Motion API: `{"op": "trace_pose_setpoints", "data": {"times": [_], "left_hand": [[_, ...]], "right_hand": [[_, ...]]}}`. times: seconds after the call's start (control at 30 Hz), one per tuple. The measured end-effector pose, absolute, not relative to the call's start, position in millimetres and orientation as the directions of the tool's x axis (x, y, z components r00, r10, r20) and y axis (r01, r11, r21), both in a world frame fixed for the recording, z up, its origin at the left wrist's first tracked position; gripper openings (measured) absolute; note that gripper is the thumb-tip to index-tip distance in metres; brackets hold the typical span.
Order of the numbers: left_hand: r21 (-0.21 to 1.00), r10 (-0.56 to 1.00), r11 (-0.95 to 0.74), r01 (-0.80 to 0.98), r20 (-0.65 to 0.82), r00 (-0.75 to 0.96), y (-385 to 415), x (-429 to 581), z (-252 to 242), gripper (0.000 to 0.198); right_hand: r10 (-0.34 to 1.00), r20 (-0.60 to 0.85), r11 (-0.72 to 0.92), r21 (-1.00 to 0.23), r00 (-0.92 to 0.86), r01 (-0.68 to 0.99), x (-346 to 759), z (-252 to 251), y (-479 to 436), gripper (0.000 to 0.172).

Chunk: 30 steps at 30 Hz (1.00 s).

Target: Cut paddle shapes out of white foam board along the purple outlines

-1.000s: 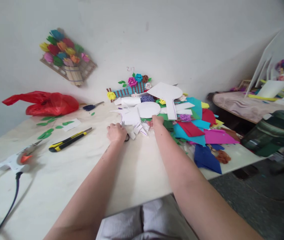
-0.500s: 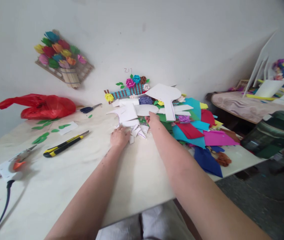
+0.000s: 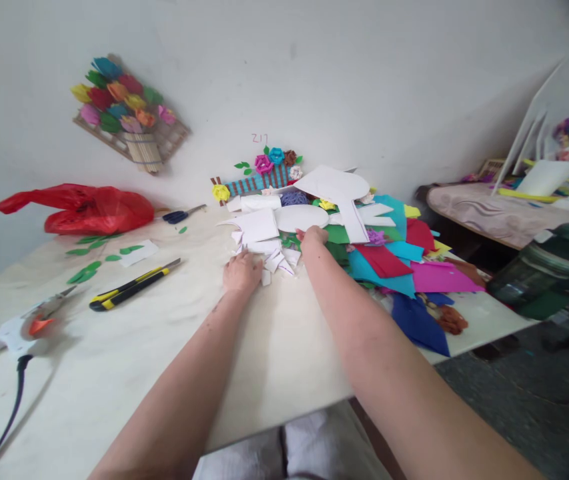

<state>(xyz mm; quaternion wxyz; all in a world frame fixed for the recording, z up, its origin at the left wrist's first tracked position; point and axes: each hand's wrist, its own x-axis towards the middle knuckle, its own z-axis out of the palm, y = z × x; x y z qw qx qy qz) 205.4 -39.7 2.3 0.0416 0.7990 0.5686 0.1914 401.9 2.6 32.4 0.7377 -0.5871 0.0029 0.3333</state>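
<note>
My left hand [image 3: 243,272] lies on the tabletop with its fingers spread, at the left edge of a pile of white paper scraps [image 3: 279,259]. My right hand [image 3: 313,239] is at the right side of the scraps, beside green pieces and just below a white oval [image 3: 301,218]; its fingers are bent, and what they may hold is too small to make out. Behind the hands lie a white cut sheet [image 3: 257,227] and a large white shape with a stem [image 3: 334,188]. Coloured paper sheets [image 3: 381,260] spread to the right.
On the left are a yellow-black cutter [image 3: 134,287], a glue gun [image 3: 19,333] with a cord, scissors [image 3: 179,216], green leaves [image 3: 84,272] and a red bag [image 3: 99,210]. A green container [image 3: 547,267] stands beyond the table's right edge [image 3: 494,333].
My right hand has shifted slightly and turned over the green pieces. The white oval shows more fully, and the stemmed white shape is tilted a little differently. My left hand has hardly moved.
</note>
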Motion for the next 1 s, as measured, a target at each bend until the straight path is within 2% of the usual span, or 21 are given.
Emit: {"op": "trace_pose_setpoints", "data": {"times": [0.2,0.47,0.6,0.87,0.93,1.0], "left_hand": [[0.296,0.929,-0.341,0.892,0.252,0.272,-42.2,206.1,5.6,0.040],[0.320,0.934,-0.330,0.888,0.248,0.258,-43.8,205.5,7.0,0.040],[0.318,0.931,-0.334,0.887,0.258,0.258,-42.3,205.9,5.8,0.039],[0.321,0.939,-0.312,0.894,0.250,0.238,-42.7,206.5,5.9,0.042],[0.331,0.934,-0.322,0.887,0.264,0.241,-42.2,206.1,4.8,0.041],[0.343,0.915,-0.348,0.873,0.329,0.235,-40.7,206.2,3.4,0.038]], "right_hand": [[0.415,-0.271,-0.024,-0.958,0.868,-0.287,416.1,28.0,11.9,0.036],[0.362,-0.262,-0.094,-0.965,0.895,-0.244,420.5,41.0,4.2,0.041],[0.330,-0.254,-0.108,-0.967,0.909,-0.231,425.1,36.4,2.6,0.035],[0.335,-0.274,0.064,-0.948,0.901,-0.312,434.5,48.8,-10.1,0.037],[0.360,-0.291,0.100,-0.933,0.886,-0.347,424.1,56.1,-14.8,0.033],[0.441,-0.280,0.153,-0.913,0.853,-0.379,407.2,61.7,-18.7,0.027]]}}
